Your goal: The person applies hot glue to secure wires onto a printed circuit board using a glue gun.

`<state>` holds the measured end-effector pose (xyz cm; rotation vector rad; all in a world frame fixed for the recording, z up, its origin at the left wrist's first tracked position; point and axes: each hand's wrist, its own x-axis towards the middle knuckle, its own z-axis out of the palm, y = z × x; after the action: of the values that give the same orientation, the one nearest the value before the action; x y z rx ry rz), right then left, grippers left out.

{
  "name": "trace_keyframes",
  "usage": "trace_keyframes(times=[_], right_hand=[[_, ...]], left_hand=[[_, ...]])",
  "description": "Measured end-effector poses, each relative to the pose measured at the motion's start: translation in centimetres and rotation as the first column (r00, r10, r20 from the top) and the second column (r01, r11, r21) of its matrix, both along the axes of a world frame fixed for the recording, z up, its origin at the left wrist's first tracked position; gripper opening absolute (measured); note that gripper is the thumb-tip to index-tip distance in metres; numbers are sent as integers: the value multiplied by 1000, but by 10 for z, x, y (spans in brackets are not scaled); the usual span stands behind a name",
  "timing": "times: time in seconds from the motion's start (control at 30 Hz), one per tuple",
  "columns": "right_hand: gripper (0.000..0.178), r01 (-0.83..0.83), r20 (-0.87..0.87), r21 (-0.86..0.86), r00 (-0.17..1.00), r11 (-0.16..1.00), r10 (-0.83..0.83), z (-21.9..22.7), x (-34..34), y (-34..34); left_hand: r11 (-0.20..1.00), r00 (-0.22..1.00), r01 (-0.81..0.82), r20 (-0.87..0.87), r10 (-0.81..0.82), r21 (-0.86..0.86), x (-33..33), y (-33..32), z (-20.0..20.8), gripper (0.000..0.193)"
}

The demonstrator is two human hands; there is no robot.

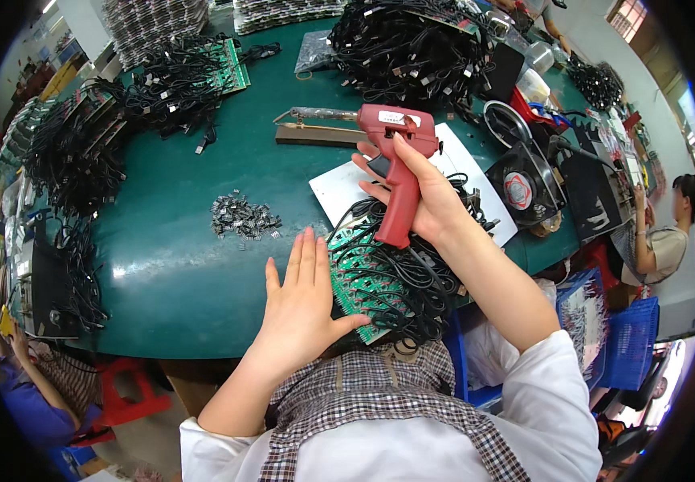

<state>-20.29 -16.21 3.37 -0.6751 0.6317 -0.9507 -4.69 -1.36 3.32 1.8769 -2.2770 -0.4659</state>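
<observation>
My right hand [436, 201] is around the handle of a red soldering gun [399, 193], thumb on its body and fingertips showing past the handle. The gun's metal tip points left, above a dark narrow block [319, 136]. My left hand [303, 301] lies flat with fingers apart, empty, its thumb at the edge of green circuit boards [355, 277]. Black cables [423, 277] lie over the boards' right side. A pile of small metal connectors [243, 217] sits left of the boards. A white sheet [335, 189] shows partly behind the cables.
Bundles of black cables [411, 56] are heaped at the back, with more [74, 153] at the left. A black fan [520, 189] stands right on the green table [171, 297]. Blue crates [632, 341] are below right. Other people [664, 241] sit at both sides.
</observation>
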Motion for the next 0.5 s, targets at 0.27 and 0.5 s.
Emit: trace_keyframes(times=[0.27,0.5], right_hand=[[44,10,-38,-41,999,999,-12,0,2,1],[45,1,-18,-43,1000,999,-2,0,-1,0]], left_hand=[[995,1000,28,7,-29,100,-2,-9,-1,104],[990,996,5,-91,7,138,-3,-9,-6,105]])
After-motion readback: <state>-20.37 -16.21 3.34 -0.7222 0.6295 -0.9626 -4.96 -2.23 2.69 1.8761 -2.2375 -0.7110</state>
